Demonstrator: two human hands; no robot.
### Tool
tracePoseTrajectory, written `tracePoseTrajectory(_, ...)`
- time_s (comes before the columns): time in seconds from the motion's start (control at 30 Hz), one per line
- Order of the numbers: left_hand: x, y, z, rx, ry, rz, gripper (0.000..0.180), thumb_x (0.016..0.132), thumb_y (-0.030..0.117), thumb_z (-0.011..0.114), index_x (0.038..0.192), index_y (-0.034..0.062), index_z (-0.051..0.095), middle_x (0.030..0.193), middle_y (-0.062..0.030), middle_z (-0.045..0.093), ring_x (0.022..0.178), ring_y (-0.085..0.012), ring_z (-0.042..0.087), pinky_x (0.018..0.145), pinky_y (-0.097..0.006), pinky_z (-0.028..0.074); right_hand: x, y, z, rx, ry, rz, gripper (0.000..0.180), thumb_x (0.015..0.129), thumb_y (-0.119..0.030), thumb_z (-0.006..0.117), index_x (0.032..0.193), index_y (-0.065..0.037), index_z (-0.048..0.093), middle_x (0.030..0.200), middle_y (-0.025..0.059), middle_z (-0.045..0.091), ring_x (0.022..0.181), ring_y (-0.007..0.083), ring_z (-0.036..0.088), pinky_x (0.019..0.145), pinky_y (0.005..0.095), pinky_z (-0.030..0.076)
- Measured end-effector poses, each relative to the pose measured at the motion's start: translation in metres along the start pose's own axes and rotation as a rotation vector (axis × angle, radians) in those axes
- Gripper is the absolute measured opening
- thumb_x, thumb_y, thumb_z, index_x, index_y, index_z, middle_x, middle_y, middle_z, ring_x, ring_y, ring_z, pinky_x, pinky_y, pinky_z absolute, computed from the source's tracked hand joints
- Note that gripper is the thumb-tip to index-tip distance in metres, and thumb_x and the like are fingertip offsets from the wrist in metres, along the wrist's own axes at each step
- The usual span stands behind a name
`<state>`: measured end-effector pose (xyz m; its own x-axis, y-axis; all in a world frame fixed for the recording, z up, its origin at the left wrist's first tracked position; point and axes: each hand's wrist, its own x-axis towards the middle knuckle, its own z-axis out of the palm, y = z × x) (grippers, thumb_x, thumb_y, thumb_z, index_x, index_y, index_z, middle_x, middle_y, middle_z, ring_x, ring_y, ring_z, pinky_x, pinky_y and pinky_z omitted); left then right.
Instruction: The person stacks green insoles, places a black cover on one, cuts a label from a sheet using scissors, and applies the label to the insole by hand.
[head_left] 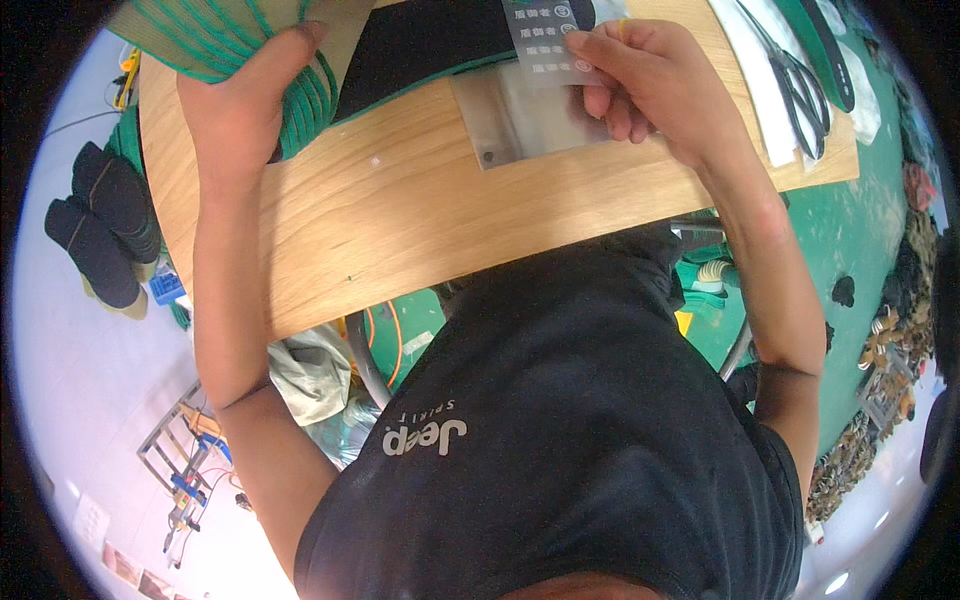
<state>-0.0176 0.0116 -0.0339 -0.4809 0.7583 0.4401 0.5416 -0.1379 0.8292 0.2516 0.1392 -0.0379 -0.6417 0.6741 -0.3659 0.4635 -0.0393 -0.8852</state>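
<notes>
At the upper left, my left hand [250, 105] is wrapped round a fanned stack of insoles [200, 35], tan with green edges. A dark insole [425, 45] with a green edge lies on the table beside it. My right hand [655, 85] is at the upper right, its thumb and fingers pinching a translucent label strip [545, 45] with rows of white print. Beneath the strip, a clear plastic sheet [500, 125] lies on the wooden table [400, 210]. The strip's top end is cut off by the frame's edge.
Black-handled scissors [803, 105] lie on white paper [745, 60] at the table's right. A dark green-edged insole [825, 50] is beside them. More dark insoles [95, 225] are stacked off the table's left side. A grey cloth bundle [310, 375] is below the front edge.
</notes>
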Motion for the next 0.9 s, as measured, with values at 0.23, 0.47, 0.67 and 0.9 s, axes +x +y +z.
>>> tracePoseTrajectory(0.23, -0.005, -0.003, 0.001, 0.163, 0.022, 0.101, 0.034, 0.067, 0.004, 0.073, 0.098, -0.0018, 0.062, 0.095, -0.0078, 0.064, 0.089, -0.0187, 0.059, 0.084, -0.031, 0.045, -0.002, 0.0, 0.003, 0.008, 0.057, 0.06, 0.035, 0.091, -0.035, 0.056, 0.068, -0.009, 0.057, 0.057, -0.0004, 0.058, 0.041, 0.0048, 0.05, 0.037, 0.0184, 0.037)
tracePoseTrajectory(0.47, -0.011, 0.007, 0.007, 0.14, -0.044, 0.044, 0.043, 0.067, 0.004, 0.074, 0.106, -0.0027, 0.058, 0.105, -0.0092, 0.061, 0.094, -0.0205, 0.057, 0.089, -0.032, 0.043, 0.0, -0.001, 0.003, -0.007, 0.055, 0.05, 0.035, 0.091, -0.035, 0.057, 0.071, -0.007, 0.06, 0.056, 0.001, 0.059, 0.042, 0.0065, 0.052, 0.038, 0.0189, 0.039)
tracePoseTrajectory(0.67, -0.01, 0.004, 0.009, 0.234, 0.002, 0.071, 0.041, 0.068, 0.009, 0.076, 0.103, -0.003, 0.06, 0.102, -0.0095, 0.063, 0.094, -0.019, 0.057, 0.087, -0.031, 0.044, -0.005, -0.013, 0.003, 0.133, 0.044, 0.102, 0.036, 0.092, -0.035, 0.056, 0.075, -0.003, 0.061, 0.056, 0.0027, 0.059, 0.04, 0.0069, 0.052, 0.036, 0.0181, 0.038)
tracePoseTrajectory(0.9, -0.011, 0.017, 0.009, 0.223, -0.121, -0.093, 0.045, 0.068, 0.015, 0.079, 0.104, -0.0032, 0.061, 0.105, -0.0111, 0.064, 0.096, -0.0221, 0.059, 0.089, -0.033, 0.043, -0.001, -0.005, -0.007, 0.144, -0.059, 0.05, 0.037, 0.085, -0.036, 0.061, 0.073, -0.001, 0.062, 0.059, 0.0067, 0.06, 0.044, 0.0126, 0.056, 0.039, 0.0233, 0.042)
